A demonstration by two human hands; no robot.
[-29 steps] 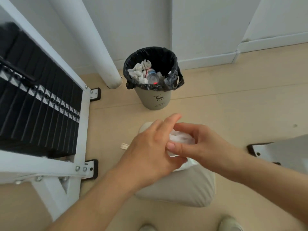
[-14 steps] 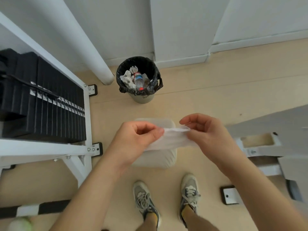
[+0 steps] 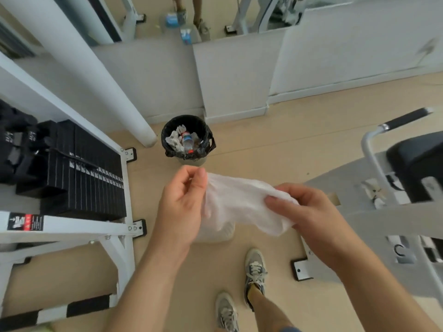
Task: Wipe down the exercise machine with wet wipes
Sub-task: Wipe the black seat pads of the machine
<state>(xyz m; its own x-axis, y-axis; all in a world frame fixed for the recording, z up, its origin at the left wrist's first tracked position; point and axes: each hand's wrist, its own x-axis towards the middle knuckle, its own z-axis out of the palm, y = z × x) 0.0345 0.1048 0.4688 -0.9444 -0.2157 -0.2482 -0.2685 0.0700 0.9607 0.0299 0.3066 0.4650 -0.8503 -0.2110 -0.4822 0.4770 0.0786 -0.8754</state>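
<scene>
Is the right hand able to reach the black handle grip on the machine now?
Probably yes: nothing stands between the right hand and the handle grip. Both it and the left hand hold the wet wipe, so the left should let go first.

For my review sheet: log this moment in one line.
state: wet wipe stretched between hands | left hand: pinches one edge | right hand: grips other edge | wiping: not yet begun

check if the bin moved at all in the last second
No. The bin still stands just right of the foot of the white post, below the wall corner, as before; only the view has pulled back.
</scene>
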